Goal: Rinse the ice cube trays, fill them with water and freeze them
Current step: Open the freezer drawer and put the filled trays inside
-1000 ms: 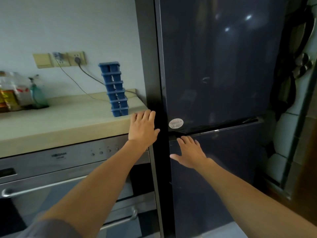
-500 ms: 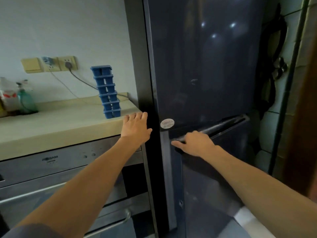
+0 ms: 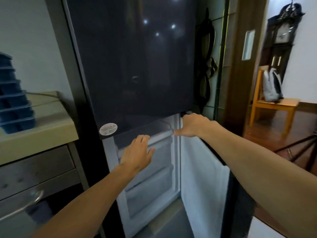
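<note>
A stack of blue ice cube trays [image 3: 14, 103] stands on the beige counter [image 3: 42, 133] at the far left, partly cut off by the frame edge. The dark fridge's lower freezer door [image 3: 204, 177] is swung open to the right. My right hand [image 3: 193, 125] grips its top edge. Pale freezer drawers [image 3: 151, 184] show inside the compartment. My left hand [image 3: 137, 152] reaches to the top drawer front, fingers relaxed and holding nothing.
The upper fridge door [image 3: 133, 66] is closed, with a round sticker [image 3: 108, 129] at its lower left corner. A steel oven with a bar handle [image 3: 24, 205] sits under the counter. A wooden chair with a backpack [image 3: 272, 86] stands in the doorway at right.
My right hand has pulled the freezer door fully open to the right. My left hand has left the counter edge and moved in front of the top drawer. The view has turned right.
</note>
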### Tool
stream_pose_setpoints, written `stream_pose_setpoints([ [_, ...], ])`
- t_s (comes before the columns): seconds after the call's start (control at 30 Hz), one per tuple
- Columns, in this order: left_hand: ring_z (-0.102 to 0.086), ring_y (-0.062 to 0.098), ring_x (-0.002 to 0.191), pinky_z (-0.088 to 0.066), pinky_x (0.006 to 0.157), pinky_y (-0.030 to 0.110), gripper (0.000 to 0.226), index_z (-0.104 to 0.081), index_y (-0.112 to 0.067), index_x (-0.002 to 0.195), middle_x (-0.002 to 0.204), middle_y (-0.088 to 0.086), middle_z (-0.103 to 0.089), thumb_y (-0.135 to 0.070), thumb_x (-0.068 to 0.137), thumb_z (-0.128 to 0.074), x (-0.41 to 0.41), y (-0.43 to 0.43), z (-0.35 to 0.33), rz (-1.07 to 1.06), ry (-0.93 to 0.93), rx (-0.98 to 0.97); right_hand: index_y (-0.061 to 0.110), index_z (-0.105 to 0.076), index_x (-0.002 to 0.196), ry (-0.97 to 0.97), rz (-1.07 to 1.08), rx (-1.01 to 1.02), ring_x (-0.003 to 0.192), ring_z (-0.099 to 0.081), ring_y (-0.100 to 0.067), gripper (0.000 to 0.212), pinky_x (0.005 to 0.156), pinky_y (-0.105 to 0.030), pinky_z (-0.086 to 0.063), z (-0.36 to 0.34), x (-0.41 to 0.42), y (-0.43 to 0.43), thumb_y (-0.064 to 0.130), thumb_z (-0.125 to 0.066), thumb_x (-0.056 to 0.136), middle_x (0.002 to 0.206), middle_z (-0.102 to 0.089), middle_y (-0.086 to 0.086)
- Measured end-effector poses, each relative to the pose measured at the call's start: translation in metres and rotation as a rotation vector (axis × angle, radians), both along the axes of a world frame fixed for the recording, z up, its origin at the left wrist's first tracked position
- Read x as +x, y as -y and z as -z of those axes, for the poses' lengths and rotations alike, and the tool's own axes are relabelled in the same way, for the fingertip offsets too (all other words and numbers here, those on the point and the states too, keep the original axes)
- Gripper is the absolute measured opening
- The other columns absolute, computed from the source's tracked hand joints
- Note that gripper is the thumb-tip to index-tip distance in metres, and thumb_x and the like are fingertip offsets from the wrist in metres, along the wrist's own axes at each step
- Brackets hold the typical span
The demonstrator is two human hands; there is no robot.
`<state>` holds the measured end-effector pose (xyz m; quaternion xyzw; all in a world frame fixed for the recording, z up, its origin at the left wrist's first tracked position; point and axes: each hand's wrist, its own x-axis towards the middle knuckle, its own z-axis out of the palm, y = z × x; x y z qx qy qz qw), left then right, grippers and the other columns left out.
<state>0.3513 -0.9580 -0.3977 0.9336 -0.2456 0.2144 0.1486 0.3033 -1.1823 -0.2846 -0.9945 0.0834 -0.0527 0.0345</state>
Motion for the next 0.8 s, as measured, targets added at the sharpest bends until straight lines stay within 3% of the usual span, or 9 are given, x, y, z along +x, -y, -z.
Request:
stream_pose_setpoints([
  [0.07, -0.051, 0.025, 0.127, -0.048, 0.096, 0.042, 0.054, -0.042, -0.018, 0.145, 0.144, 0.002, -0.048, -0.046, 0.1, -0.051, 0.019, 0.015, 0.008, 0.009, -0.026, 0.034, 0.02, -0.053, 0.125, -0.005, 0.109, -0.041, 0.102, -0.059, -0.031, 0.068, 0.086, -0.046, -0.051, 0.01, 0.018, 0.029, 0.074, -0.06, 0.083, 0.112, -0.055, -0.005],
  [0.13, -0.052, 0.027, 0.125, -0.048, 0.097, 0.041, 0.054, -0.043, -0.016, 0.144, 0.142, 0.004, -0.05, -0.046, 0.1, -0.051, 0.041, 0.028, 0.017, 0.015, -0.045, 0.057, 0.02, -0.041, 0.145, 0.004, 0.25, -0.076, 0.13, -0.046, -0.043, 0.087, 0.104, -0.059, -0.044, 0.028, 0.038, 0.061, 0.076, -0.06, 0.082, 0.138, -0.047, -0.013],
  [0.2, -0.053, 0.028, 0.123, -0.048, 0.099, 0.042, 0.055, -0.044, -0.014, 0.144, 0.141, 0.006, -0.051, -0.047, 0.1, -0.051, 0.065, 0.037, 0.027, 0.002, -0.064, 0.085, 0.018, -0.034, 0.151, -0.004, 0.335, -0.095, 0.138, -0.037, -0.048, 0.096, 0.11, -0.065, -0.036, 0.046, 0.059, 0.091, 0.079, -0.059, 0.081, 0.15, -0.039, -0.018],
  [0.37, -0.05, 0.032, 0.127, -0.044, 0.104, 0.044, 0.063, -0.041, -0.017, 0.146, 0.145, 0.009, -0.049, -0.054, 0.097, -0.053, 0.13, 0.057, 0.043, -0.112, -0.156, 0.204, 0.016, -0.022, 0.157, 0.001, 0.416, -0.186, 0.139, -0.037, -0.05, 0.108, 0.11, -0.071, -0.027, 0.077, 0.095, 0.139, 0.086, -0.049, 0.08, 0.155, -0.035, -0.022],
  [0.5, -0.043, 0.034, 0.137, -0.037, 0.112, 0.047, 0.075, -0.036, -0.017, 0.15, 0.152, 0.011, -0.042, -0.058, 0.092, -0.058, 0.179, 0.071, 0.052, -0.248, -0.264, 0.256, 0.018, -0.017, 0.158, 0.137, 0.369, -0.387, 0.132, -0.041, -0.043, 0.103, 0.109, -0.064, -0.033, 0.102, 0.098, 0.177, 0.082, -0.049, 0.084, 0.149, -0.038, -0.018],
  [0.6, -0.043, 0.035, 0.137, -0.038, 0.112, 0.049, 0.078, -0.029, -0.014, 0.154, 0.154, 0.014, -0.04, -0.058, 0.094, -0.054, 0.195, 0.079, 0.06, -0.315, -0.417, 0.31, 0.021, -0.02, 0.157, 0.194, 0.358, -0.415, 0.128, -0.043, -0.04, 0.099, 0.109, -0.061, -0.032, 0.109, 0.104, 0.195, 0.081, -0.049, 0.084, 0.144, -0.043, -0.016],
  [0.8, -0.06, 0.033, 0.117, -0.051, 0.096, 0.045, 0.043, -0.046, -0.014, 0.137, 0.134, 0.012, -0.059, -0.032, 0.1, -0.055, 0.174, 0.095, 0.047, -0.225, -0.399, 0.325, 0.022, -0.021, 0.157, 0.227, 0.351, -0.398, 0.129, -0.042, -0.038, 0.098, 0.111, -0.06, -0.029, 0.114, 0.11, 0.202, 0.08, -0.05, 0.084, 0.144, -0.042, -0.014],
])
